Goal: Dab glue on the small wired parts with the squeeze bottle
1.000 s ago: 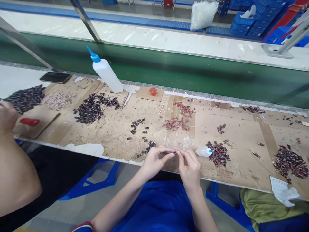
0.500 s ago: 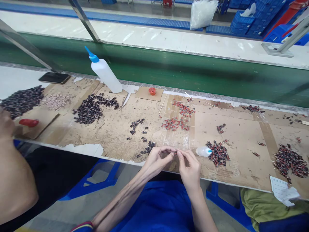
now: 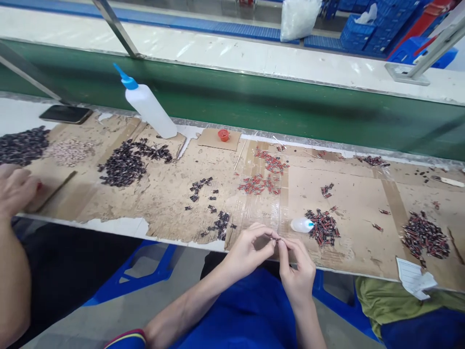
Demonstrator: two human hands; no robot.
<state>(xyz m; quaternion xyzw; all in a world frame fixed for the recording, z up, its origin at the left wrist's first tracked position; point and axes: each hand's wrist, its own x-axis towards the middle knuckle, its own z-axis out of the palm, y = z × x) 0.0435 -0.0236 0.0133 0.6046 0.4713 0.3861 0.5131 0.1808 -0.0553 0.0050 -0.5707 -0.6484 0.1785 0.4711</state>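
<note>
My left hand (image 3: 250,249) and my right hand (image 3: 298,266) meet at the bench's front edge, fingertips pinched together. Between them is a tiny dark part (image 3: 278,239), mostly covered by the fingers; its exact kind cannot be made out. Just beyond my right hand, a small white bottle with a blue tip (image 3: 301,224) lies on its side against a pile of small red-and-black parts (image 3: 323,228). Left of my left hand sits a cluster of small black parts (image 3: 221,224). Loose red parts (image 3: 258,184) are spread farther back on the cardboard (image 3: 174,203).
A large white squeeze bottle (image 3: 152,111) stands at the back left, near a black pile (image 3: 123,165). A red cup (image 3: 223,135) sits behind the red parts. At far left, a co-worker's hand (image 3: 16,189) rests near a phone (image 3: 66,114). Another red-and-black pile (image 3: 425,235) lies right.
My two hands have shifted right and slightly toward me, still pinched together. The co-worker's hand has come over the red object at the left. The whole view has shifted a little.
</note>
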